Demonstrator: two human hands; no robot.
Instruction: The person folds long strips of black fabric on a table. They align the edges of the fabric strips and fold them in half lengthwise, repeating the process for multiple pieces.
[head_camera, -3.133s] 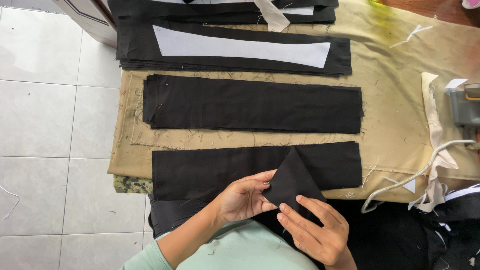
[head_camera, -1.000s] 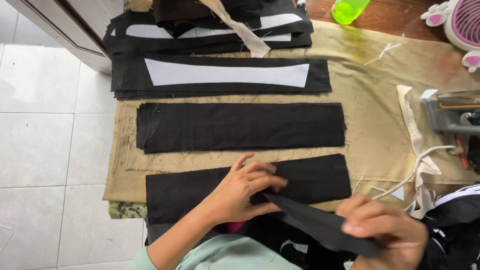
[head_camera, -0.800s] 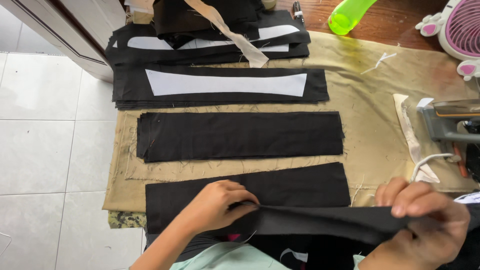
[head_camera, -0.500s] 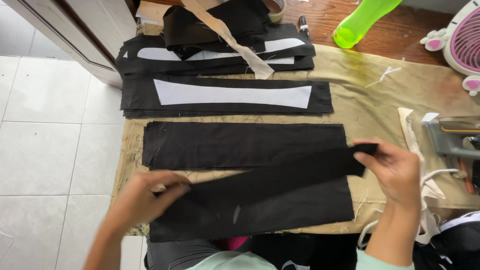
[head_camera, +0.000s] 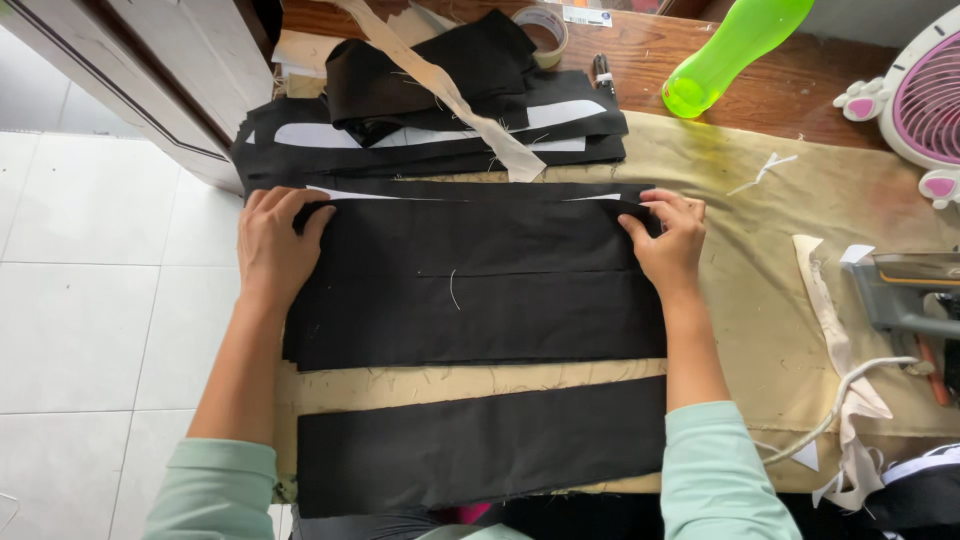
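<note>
My left hand pinches the left end of a long black fabric strip, and my right hand pinches its right end. The strip is stretched flat between them, lying over the far edge of another black strip on the tan cloth-covered table. Just beyond my hands lies a black piece with white interfacing, mostly covered. A third black strip lies nearest me at the table's front edge.
A pile of black pieces with a beige strip across it sits at the back. A green bottle, tape roll and pink-white fan stand behind. An iron and its cord lie at right. White floor tiles at left.
I unfolded the black piece near my body, took an end in each hand, stretched it out and carried it away from me onto the strips farther up the table.
</note>
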